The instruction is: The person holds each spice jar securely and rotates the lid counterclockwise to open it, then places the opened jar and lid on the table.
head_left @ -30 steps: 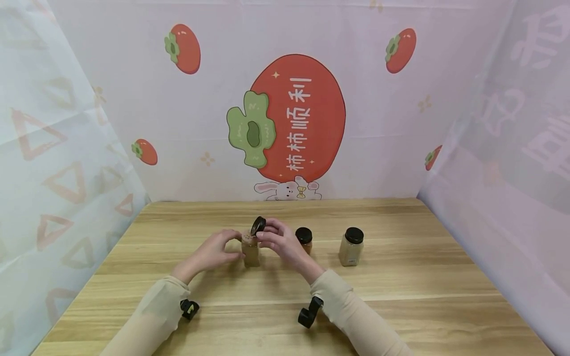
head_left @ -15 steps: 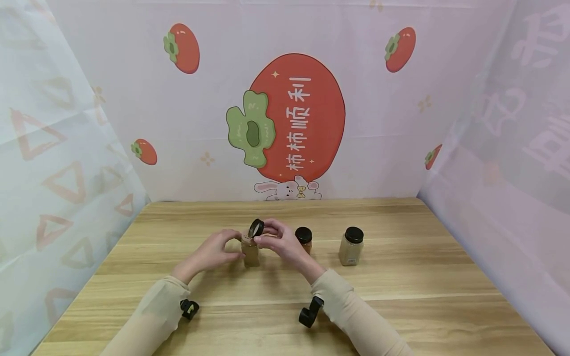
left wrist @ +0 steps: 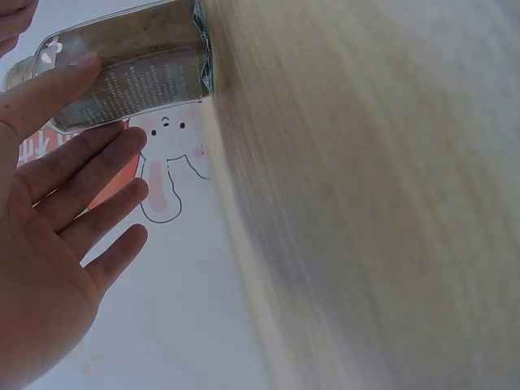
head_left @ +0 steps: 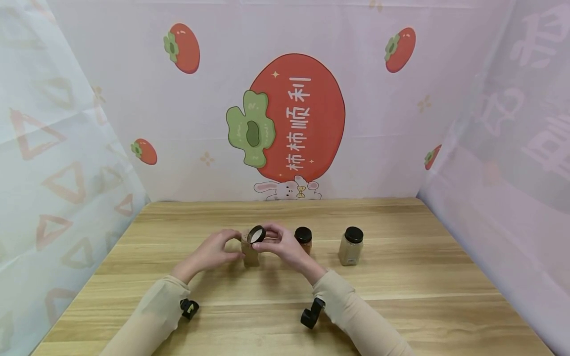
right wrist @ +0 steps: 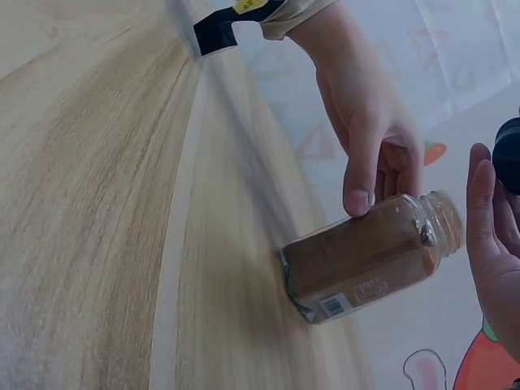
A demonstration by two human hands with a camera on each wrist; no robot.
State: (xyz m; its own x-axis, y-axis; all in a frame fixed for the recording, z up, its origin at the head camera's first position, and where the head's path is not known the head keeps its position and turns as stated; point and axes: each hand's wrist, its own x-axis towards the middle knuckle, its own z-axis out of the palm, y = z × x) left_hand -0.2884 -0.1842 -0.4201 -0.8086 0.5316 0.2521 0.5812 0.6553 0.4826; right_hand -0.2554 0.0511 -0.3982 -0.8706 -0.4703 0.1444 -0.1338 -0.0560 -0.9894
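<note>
A clear spice jar (head_left: 251, 258) of brown powder stands upright on the table, its threaded neck (right wrist: 445, 223) uncapped in the right wrist view. My left hand (head_left: 215, 251) steadies the jar from the left, thumb on the near side and fingers behind. In the left wrist view the thumb (left wrist: 69, 80) lies against the glass and printed label. My right hand (head_left: 285, 248) pinches a black lid (head_left: 257, 234) between thumb and fingers, beside the jar's top. The lid is tilted, its pale inner face showing toward the head camera.
Behind my right wrist stands a black-capped jar of reddish spice (head_left: 304, 238), partly hidden. Farther right is another black-capped jar (head_left: 351, 246) with pale contents. The wooden table (head_left: 378, 306) meets a printed cloth backdrop (head_left: 213, 99) at the back and sides.
The black lid has come slightly down and toward me in my right hand, turning so more of its inner face shows. My left hand and the jar have stayed put.
</note>
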